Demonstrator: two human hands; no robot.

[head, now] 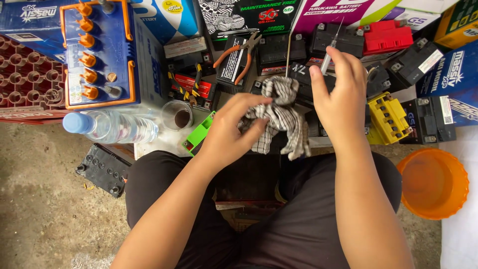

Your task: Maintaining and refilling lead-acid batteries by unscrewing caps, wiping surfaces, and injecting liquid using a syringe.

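My left hand (234,130) pinches a black-and-white checked cloth (281,119) that hangs in front of my knees. My right hand (341,92) grips a thin metal tool (329,52) with a clear handle, its tip pointing up and away over the black batteries. A thin metal rod (288,52) sticks up out of the top of the cloth, which is bunched around its lower end. Both hands sit close together above a dark battery that they mostly hide.
A large blue battery with orange caps (97,55) lies at the left. A plastic water bottle (112,127), a small glass (178,115), orange-handled pliers (234,52), several black motorcycle batteries, a yellow battery (388,117), a red one (386,36) and an orange bowl (432,183) surround me.
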